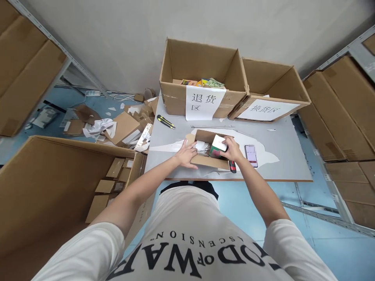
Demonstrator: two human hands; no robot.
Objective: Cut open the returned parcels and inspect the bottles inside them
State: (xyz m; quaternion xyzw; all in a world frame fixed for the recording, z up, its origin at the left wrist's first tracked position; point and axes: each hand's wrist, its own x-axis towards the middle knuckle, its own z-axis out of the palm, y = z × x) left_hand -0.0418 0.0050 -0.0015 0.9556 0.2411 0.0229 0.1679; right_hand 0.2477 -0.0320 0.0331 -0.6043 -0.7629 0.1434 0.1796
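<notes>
A small open cardboard box [209,161] lies on the table in front of me, with white packing material [202,146] inside its left part. My left hand [186,155] rests with spread fingers against the box's left end. In my right hand [232,149] is a small white and green box [216,147], gripped at its right side and tilted, over the right part of the cardboard box. A red and black box cutter [232,167] lies beside the cardboard box's right front corner. The phone [251,155] lies to the right of my right hand.
Two large cartons with paper signs [205,102] [265,109] stand along the table's back. A yellow and black utility knife [166,121] lies at the left. Torn cardboard [124,127] covers the floor left. A big carton [43,187] holding small boxes stands left; shelves flank both sides.
</notes>
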